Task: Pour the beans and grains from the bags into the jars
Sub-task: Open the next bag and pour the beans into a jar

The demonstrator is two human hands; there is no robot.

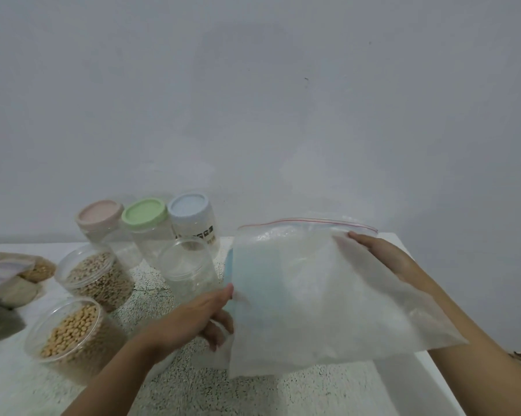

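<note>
**Head view.** A clear zip bag (pixel 313 295) with a red seal strip is held up over the speckled surface (pixel 223 391), stretched between both hands. The left hand (pixel 205 313) pinches the bag's lower left edge, with its fingers curled round the film. The right hand (pixel 385 256) grips the upper right edge; one fingertip shows near the seal and the rest is partly veiled by the film. The bag looks whitish and blurred, and its contents cannot be made out. A blue shape (pixel 230 265) shows through its left part.

Just left of the bag stands an open jar (pixel 187 265), clear and lidless. Further left are two more lidless jars: a bean jar (pixel 97 277) with mottled beans and, nearer the camera, a soybean jar (pixel 70 334). Behind them, by the wall (pixel 253 100), three closed jars stand in a row: pink-lid jar (pixel 100 213), green-lid jar (pixel 144 212) and blue-lid jar (pixel 188 204). Other bags (pixel 10 280) lie at the far left edge
</note>
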